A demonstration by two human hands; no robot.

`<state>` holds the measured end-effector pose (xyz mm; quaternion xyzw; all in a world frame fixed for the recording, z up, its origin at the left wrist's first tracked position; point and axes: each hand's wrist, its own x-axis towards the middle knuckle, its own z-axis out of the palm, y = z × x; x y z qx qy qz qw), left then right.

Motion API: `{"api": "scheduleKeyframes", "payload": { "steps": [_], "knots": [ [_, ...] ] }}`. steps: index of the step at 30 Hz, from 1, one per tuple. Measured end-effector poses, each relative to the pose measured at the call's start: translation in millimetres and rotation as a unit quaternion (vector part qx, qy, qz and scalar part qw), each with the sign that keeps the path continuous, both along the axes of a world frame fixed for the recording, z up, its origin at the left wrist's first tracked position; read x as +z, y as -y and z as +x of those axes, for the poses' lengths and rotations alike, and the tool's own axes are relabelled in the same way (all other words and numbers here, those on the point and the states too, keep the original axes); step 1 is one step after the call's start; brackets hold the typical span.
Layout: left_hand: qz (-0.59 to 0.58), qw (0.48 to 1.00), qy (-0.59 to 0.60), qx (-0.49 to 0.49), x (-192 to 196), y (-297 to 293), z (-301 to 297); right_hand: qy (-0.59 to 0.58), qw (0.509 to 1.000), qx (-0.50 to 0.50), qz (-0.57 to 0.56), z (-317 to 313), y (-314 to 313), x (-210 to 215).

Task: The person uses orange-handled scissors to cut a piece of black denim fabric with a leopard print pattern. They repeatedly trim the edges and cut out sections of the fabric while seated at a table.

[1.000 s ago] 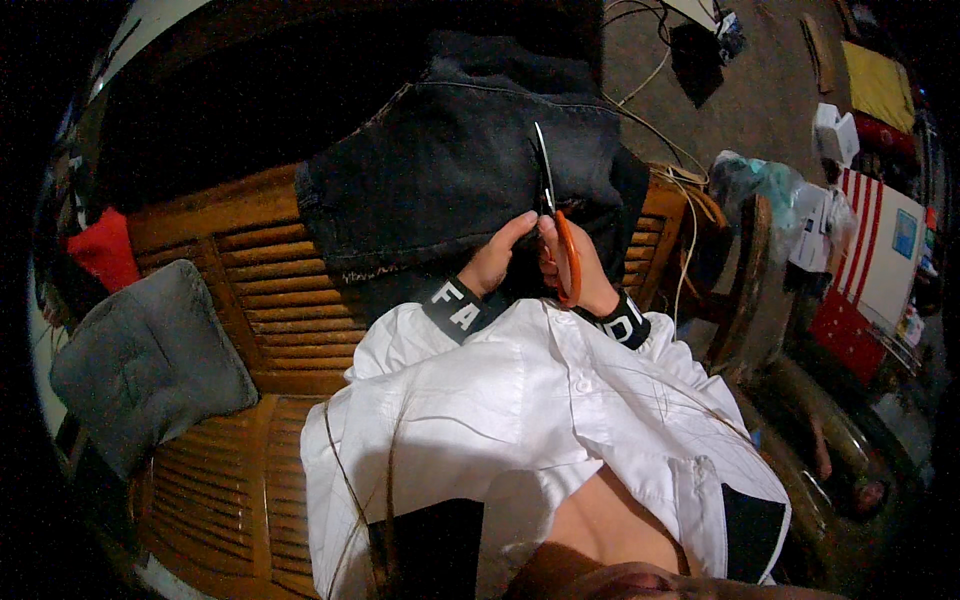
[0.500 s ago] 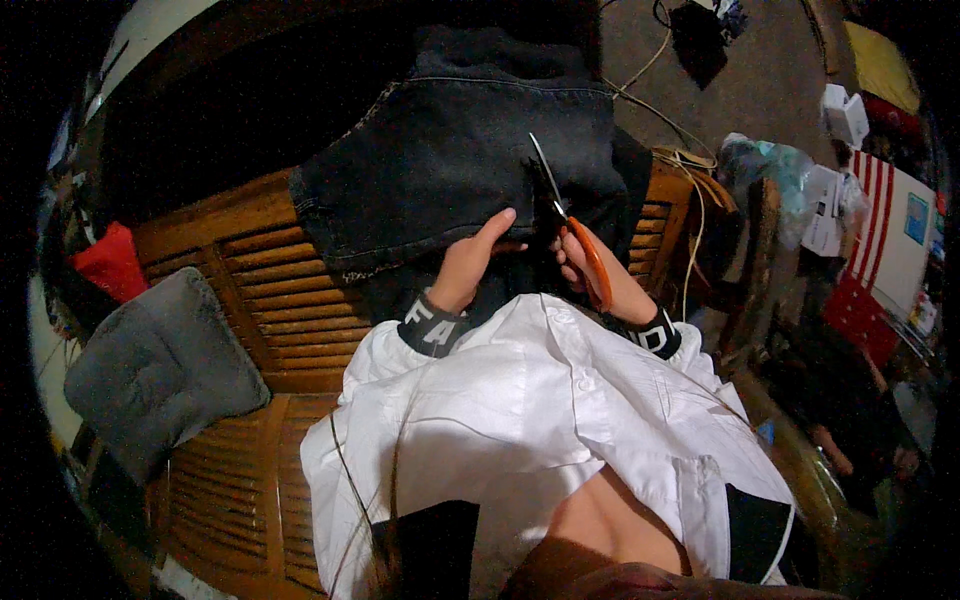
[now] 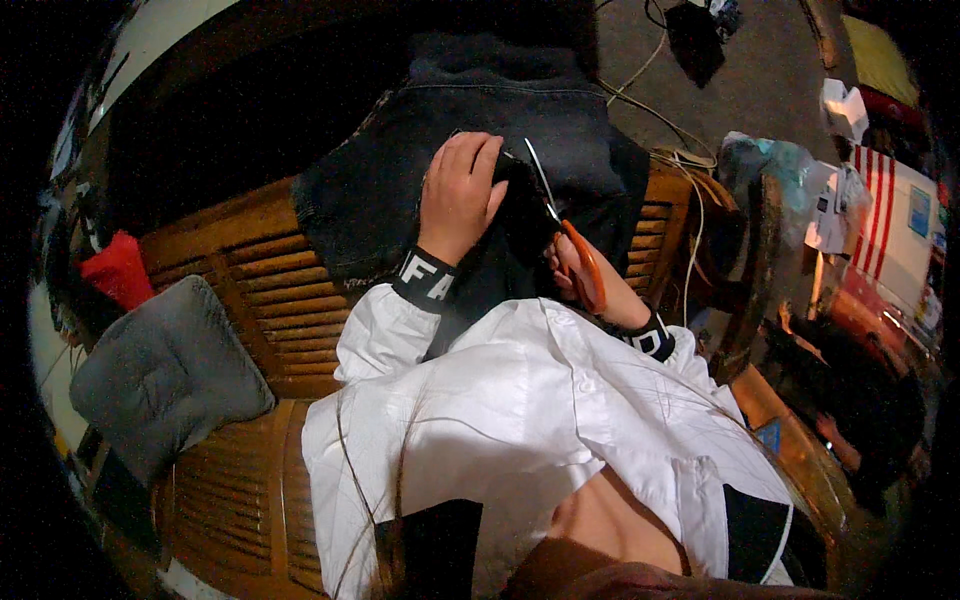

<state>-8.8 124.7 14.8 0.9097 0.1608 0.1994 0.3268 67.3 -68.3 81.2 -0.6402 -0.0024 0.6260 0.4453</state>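
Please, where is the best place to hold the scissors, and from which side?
Probably by the orange handle, from the lower right, where the right hand is: the bright blade points away over the dark cloth, so the handle seems the safer end.

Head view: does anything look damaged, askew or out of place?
The dark denim stands out: pale, ragged threads show at its lower-left edge, so it looks frayed rather than neatly hemmed.
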Motion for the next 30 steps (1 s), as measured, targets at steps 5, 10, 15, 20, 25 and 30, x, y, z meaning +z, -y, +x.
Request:
{"api": "scheduleKeyframes", "payload": {
  "steps": [5,10,15,20,25,30],
  "knots": [
    [0.034,0.999,0.035,0.024,-3.3,6.4,8.4,0.041,0.999,0.031,0.002,-0.8,-5.1,-5.2],
    [0.02,0.997,0.078,0.019,5.0,10.7,6.4,0.086,0.996,0.008,0.023,-4.7,-18.4,-14.7],
    [0.018,0.996,0.091,0.011,9.2,8.2,6.0,0.017,1.0,0.023,-0.001,3.9,-31.5,-12.5],
    [0.001,0.995,0.096,0.007,6.8,10.9,4.8,-0.008,1.0,-0.005,0.022,5.7,-42.4,-3.6],
    [-0.01,0.993,0.114,-0.002,11.3,14.0,5.3,0.022,0.999,-0.027,0.031,3.3,-42.2,-21.3],
    [-0.019,0.991,0.13,0.009,8.3,13.1,4.8,0.162,0.987,-0.005,0.014,1.1,-42.2,-16.8]
  ]
}}
